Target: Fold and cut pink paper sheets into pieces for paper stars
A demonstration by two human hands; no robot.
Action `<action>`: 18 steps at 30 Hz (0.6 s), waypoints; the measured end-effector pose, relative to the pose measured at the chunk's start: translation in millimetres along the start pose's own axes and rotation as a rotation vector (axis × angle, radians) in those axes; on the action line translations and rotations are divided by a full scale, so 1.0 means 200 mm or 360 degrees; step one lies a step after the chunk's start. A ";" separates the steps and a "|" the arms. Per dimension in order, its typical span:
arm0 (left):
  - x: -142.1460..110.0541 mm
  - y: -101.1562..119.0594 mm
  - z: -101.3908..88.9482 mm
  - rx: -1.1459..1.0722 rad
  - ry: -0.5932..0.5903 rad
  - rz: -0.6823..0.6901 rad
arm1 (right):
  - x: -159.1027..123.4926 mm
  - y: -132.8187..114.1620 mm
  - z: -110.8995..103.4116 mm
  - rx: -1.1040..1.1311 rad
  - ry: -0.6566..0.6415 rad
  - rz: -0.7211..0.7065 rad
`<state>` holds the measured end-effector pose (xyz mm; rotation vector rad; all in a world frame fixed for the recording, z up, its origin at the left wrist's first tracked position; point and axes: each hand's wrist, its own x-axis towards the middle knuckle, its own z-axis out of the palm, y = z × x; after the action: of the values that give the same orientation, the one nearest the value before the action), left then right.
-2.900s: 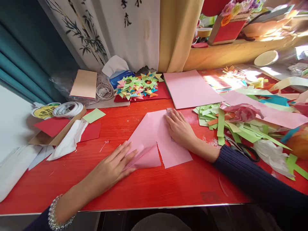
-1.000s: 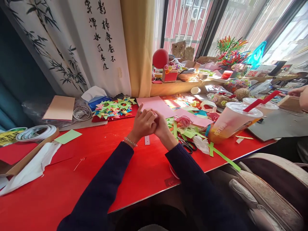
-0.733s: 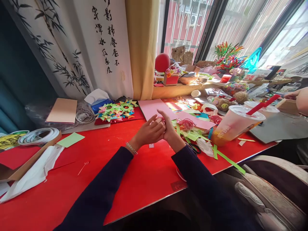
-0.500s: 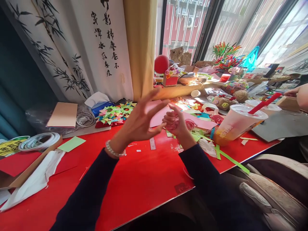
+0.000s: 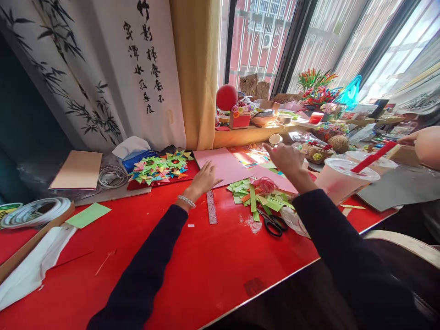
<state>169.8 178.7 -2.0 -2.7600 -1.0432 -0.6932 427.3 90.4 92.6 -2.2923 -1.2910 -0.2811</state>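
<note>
My left hand (image 5: 203, 178) is open, fingers stretched at the near left edge of a pink paper sheet (image 5: 223, 162). Just in front of it lies a clear ruler (image 5: 212, 211). My right hand (image 5: 287, 160) is held over the craft materials at the far right, back toward me and one finger pointing left. Its other fingers are mostly hidden, so whether it holds anything does not show. Nearer me are a crumpled pink bundle (image 5: 264, 184), green paper strips (image 5: 273, 201) and black-handled scissors (image 5: 274, 225).
A pile of folded paper stars (image 5: 161, 166) lies at the back left. Plastic cups (image 5: 343, 178), one with a red straw, stand at the right. Another person's hand (image 5: 410, 136) shows at the right edge. A green paper (image 5: 89, 215) lies on the red table (image 5: 192, 275).
My hands have moved apart: the left down to the pink sheet, the right over to the right. The pink bundle that was at my right hand now shows on the strips.
</note>
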 end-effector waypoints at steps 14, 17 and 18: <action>0.14 -0.12 0.15 -0.0009 -0.0645 0.0246 | -0.13 0.13 0.15 -0.0283 -0.0254 -0.0077; 0.16 -0.12 0.15 -0.0022 -0.0697 0.0285 | -0.21 0.07 0.08 -0.0301 -0.0175 -0.0233; 0.16 -0.12 0.15 -0.0026 -0.0703 0.0289 | -0.24 0.04 0.06 -0.0321 -0.0156 -0.0284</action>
<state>185.4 224.1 -15.6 -3.0470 -0.8282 -0.0654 408.4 56.2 60.5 -2.3844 -1.5852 -0.3795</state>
